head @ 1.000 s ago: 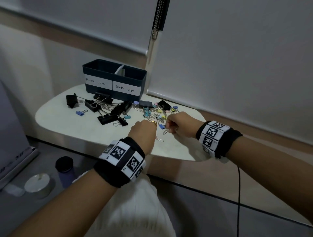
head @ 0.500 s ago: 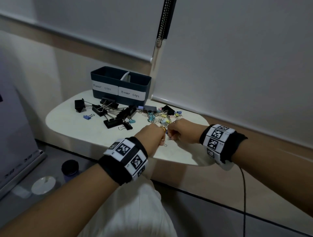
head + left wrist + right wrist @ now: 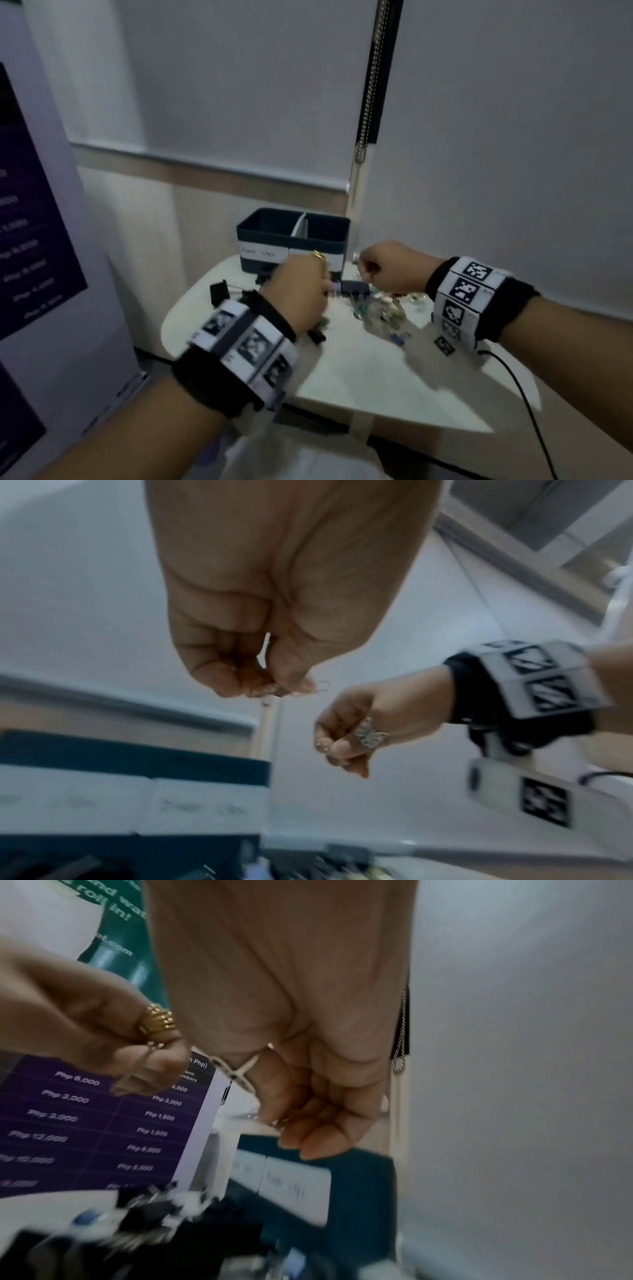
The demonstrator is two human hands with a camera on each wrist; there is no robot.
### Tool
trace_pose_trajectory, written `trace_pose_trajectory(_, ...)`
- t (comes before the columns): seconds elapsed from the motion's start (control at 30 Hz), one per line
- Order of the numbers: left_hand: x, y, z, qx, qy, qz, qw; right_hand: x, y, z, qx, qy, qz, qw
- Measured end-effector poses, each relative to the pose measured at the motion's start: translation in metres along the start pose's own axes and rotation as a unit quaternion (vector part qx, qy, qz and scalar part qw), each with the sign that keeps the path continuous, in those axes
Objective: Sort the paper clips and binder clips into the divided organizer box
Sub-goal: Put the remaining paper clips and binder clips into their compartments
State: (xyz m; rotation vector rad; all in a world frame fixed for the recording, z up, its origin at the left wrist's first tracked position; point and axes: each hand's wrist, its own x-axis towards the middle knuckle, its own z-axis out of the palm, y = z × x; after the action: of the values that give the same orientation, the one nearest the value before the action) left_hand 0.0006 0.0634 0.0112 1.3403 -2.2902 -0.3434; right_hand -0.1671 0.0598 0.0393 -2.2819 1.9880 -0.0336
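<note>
Silver paper clips are being carried in two raised hands toward a dark organizer box.

Over the table (image 3: 359,370), the left hand (image 3: 301,291) is pinching a thin wire paper clip (image 3: 322,687) at its fingertips, and the right hand (image 3: 390,269) is curling its fingers around what looks like another small clip, though blur hides it. The organizer box (image 3: 267,236) is sitting at the table's far edge, its two labelled compartments looking empty from the head view. Most of the work is probably waiting: black binder clips (image 3: 219,291) are lying near the far left edge, and a mixed heap of small clips (image 3: 383,313) is sprawling near the far right edge, just below the right hand.
</note>
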Motion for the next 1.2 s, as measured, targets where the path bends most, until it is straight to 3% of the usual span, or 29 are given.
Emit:
trace_pose_trajectory(0.17, 0.078, -0.054, -0.054, -0.004, 0.099, -0.109, 0.989, 0.076, -0.033, -0.034, 0.063, 0.120, 0.003, 0.991)
trace_pose_trajectory(0.3, 0.133, -0.081, -0.055, 0.018, 0.095, -0.143, 0.985, 0.145, -0.063, -0.029, 0.046, 0.122, 0.037, 0.991)
trace_pose_trajectory(0.47, 0.165, -0.109, -0.040, -0.008, 0.061, -0.145, 0.987, 0.183, -0.066, -0.014, 0.052, 0.086, 0.054, 0.993)
trace_pose_trajectory(0.6, 0.163, -0.129, -0.023, -0.031, 0.051, -0.113, 0.992, 0.166, -0.059, -0.014, 0.053, 0.075, 0.009, 0.996)
trace_pose_trajectory(0.7, 0.151, -0.130, -0.011, -0.013, 0.078, -0.027, 0.997, 0.130, -0.041, -0.025, 0.038, 0.084, -0.005, 0.996)
trace_pose_trajectory(0.77, 0.142, -0.124, -0.007, -0.028, 0.107, 0.004, 0.994, 0.103, -0.022, -0.030, 0.042, 0.070, 0.025, 0.996)
trace_pose_trajectory(0.87, 0.135, -0.112, -0.009, -0.035, 0.125, -0.007, 0.992, 0.067, 0.007, -0.030, 0.057, 0.048, 0.092, 0.993)
trace_pose_trajectory(0.97, 0.119, -0.081, -0.013, -0.043, 0.133, 0.041, 0.989, 0.039, 0.030, -0.025, 0.039, 0.042, 0.146, 0.988)
trace_pose_trajectory(1.03, 0.101, -0.051, -0.005, -0.044, 0.088, 0.110, 0.989, 0.023, 0.048, -0.014, 0.033, -0.007, 0.188, 0.982)
trace_pose_trajectory(1.1, 0.084, -0.016, 0.015, -0.007, 0.000, 0.159, 0.987, 0.011, 0.067, -0.001, 0.027, -0.074, 0.225, 0.971)
trace_pose_trajectory(1.2, 0.078, 0.025, 0.052, 0.001, -0.131, 0.163, 0.978, 0.002, 0.083, 0.011, -0.032, -0.086, 0.225, 0.970)
